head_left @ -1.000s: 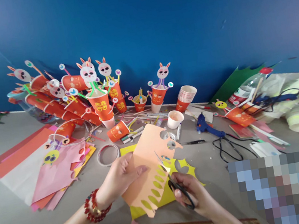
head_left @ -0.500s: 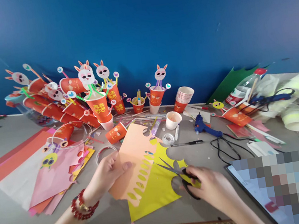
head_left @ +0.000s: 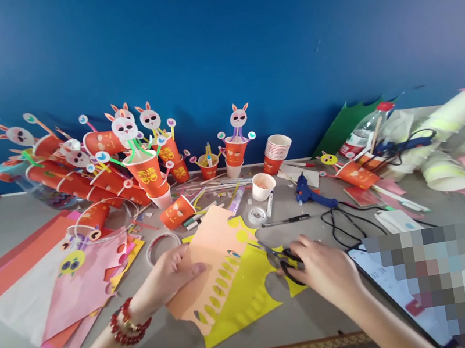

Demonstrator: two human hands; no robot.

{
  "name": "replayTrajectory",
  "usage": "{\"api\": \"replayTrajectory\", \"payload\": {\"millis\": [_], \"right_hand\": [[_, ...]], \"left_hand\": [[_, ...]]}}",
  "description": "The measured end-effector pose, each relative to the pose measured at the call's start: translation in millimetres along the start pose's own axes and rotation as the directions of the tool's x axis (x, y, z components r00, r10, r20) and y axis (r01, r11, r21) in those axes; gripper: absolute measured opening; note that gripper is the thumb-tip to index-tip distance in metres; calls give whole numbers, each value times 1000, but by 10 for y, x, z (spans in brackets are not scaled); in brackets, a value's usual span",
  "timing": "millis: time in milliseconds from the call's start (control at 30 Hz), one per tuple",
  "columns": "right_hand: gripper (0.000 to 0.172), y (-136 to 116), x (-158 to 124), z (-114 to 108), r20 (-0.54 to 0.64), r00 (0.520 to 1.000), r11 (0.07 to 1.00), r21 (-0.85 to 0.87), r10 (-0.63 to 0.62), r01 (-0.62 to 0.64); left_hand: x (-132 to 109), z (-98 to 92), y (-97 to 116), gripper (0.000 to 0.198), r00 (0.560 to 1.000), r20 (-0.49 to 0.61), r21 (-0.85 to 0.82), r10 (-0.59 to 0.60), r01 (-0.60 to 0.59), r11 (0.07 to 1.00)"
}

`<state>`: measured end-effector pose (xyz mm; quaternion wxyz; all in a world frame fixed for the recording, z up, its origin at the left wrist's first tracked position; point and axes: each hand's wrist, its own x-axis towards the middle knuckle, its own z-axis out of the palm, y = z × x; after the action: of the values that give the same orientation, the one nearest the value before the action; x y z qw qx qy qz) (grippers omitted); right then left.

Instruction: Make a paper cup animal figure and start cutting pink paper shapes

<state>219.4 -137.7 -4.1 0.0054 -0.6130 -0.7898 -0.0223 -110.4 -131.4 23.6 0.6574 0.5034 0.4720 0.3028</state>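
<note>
Observed thin peach paper sheet (head_left: 207,248) with leaf-shaped cutouts, pinched in left hand (head_left: 172,277) over jagged yellow paper sheet (head_left: 254,295). Noted black-handled metal scissors (head_left: 277,254) gripped in right hand (head_left: 324,268). Judged peach sheet light, flexible, tear-prone at narrow strips; hold by uncut side.

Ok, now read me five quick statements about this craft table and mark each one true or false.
1. The left hand holds the peach paper. True.
2. A pen is in the right hand. False: the right hand holds black-handled scissors.
3. A yellow sheet shows beneath the peach paper. True.
4. A bead bracelet circles the right wrist. False: the red bead bracelets are on the left one.
5. A blue glue gun lies on the grey table. True.
</note>
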Motion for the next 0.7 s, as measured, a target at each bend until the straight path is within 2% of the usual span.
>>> {"api": "replayTrajectory", "payload": {"millis": [167, 267, 333, 400, 467, 533, 600, 700], "right_hand": [[18, 58, 49, -76, 179, 983, 952, 304, -31, -25], [8, 65, 55, -152, 182, 982, 871, 488, -44, -51], [10, -3, 58, -166, 147, 988, 733, 677, -42, -70], [22, -138, 62, -142, 128, 991, 491, 866, -35, -95], [32, -307, 66, -97, 144, 989, 243, 960, -15, -136], [36, -464, 68, -48, 178, 984, 71, 982, -1, -177], [37, -575, 66, -6, 221, 975, -33, 975, 8, -221], [37, -644, 62, 40, 272, 962, -92, 958, 1, -270]], "left_hand": [[16, 34, 0, 39, 998, 62, -11, 1, 0, 1000], [14, 45, 7, 38, 997, 76, -10, -9, 10, 1000], [11, 61, 12, 37, 997, 74, 13, -13, 12, 1000], [9, 83, 18, 37, 998, 63, 44, -16, 13, 999], [8, 106, 21, 38, 999, 51, 62, -15, 12, 998], [7, 124, 16, 38, 999, 41, 67, -11, 9, 998], [6, 133, 2, 39, 999, 40, 75, -9, 6, 997], [7, 133, -29, 38, 999, 37, 106, -9, 5, 994]]}}
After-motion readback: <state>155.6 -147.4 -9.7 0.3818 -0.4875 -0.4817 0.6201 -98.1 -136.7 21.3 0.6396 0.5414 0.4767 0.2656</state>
